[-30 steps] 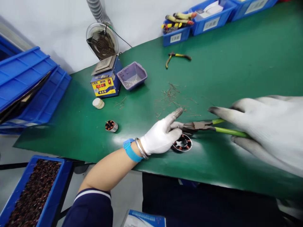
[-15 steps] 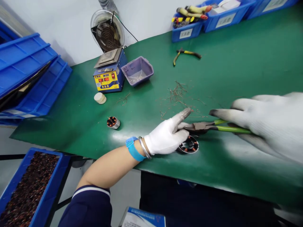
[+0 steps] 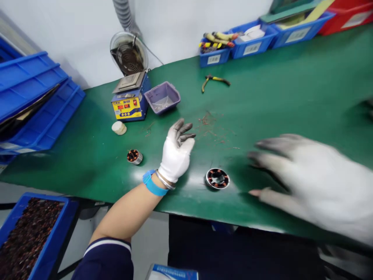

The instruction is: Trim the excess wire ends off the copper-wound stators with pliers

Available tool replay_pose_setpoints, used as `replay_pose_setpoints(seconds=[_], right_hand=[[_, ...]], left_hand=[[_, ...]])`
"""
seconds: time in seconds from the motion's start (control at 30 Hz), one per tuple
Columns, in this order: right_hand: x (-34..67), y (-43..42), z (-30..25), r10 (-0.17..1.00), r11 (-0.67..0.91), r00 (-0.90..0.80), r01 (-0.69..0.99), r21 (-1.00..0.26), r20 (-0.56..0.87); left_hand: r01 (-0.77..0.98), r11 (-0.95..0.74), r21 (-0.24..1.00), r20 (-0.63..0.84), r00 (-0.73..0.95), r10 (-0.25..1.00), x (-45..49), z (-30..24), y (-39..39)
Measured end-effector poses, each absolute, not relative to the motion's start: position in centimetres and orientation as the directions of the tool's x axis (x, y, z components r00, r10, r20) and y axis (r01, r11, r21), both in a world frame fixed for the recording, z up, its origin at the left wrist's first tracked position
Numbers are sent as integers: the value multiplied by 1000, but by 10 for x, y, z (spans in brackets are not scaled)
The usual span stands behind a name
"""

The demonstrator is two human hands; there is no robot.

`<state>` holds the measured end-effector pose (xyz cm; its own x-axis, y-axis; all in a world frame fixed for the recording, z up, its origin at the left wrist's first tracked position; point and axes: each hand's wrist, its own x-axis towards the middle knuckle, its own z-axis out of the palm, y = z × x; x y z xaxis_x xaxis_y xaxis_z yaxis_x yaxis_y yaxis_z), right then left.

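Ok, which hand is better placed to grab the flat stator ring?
Probably right hand: its spread fingertips point at the stator ring; left hand is beside it, fingers aimed away.

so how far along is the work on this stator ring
Probably trimmed: wire scraps lie behind the stator ring. In hand: nothing, left hand and blurred right hand are open either side of it. Maybe left: the small stator and the blue bin of parts.
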<state>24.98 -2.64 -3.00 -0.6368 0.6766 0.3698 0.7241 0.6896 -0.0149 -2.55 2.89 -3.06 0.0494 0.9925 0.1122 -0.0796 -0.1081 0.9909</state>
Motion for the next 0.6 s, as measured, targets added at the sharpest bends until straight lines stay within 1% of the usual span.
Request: replay_pose_setpoints(seconds=[0.03, 0.07, 0.1, 0.2, 0.27, 0.33, 0.43, 0.5, 0.6], right_hand=[[228, -29, -24, 568, 773, -707, 634, 21, 421], [207, -31, -19, 524, 810, -724, 586, -1, 449], [188, -32, -15, 523, 830, -734, 553, -66, 434], [161, -29, -15, 563, 796, -726, 605, -24, 395], [177, -24, -17, 620, 737, -688, 675, 18, 377], [219, -21, -17, 719, 621, -594, 782, 50, 362], [307, -16, -14, 874, 335, -343, 938, 86, 344], [364, -9, -14, 930, 191, -214, 976, 103, 300], [423, 1, -21, 977, 47, -67, 994, 101, 201]], left_hand=[[-61, -116, 991, 118, 31, 992, -26, -31, 29], [-41, -118, 992, 119, 12, 993, -27, -30, 30], [-18, -123, 992, 123, -9, 992, -28, -29, 30], [49, -97, 994, 100, -63, 993, -31, -24, 34], [57, -75, 996, 81, -109, 991, -32, -20, 36], [35, -82, 996, 85, -128, 988, -32, -18, 36], [15, -101, 995, 103, -111, 989, -29, -17, 30], [15, -104, 994, 105, -97, 990, -25, -18, 27], [29, -89, 996, 91, -79, 993, -19, -22, 25]])
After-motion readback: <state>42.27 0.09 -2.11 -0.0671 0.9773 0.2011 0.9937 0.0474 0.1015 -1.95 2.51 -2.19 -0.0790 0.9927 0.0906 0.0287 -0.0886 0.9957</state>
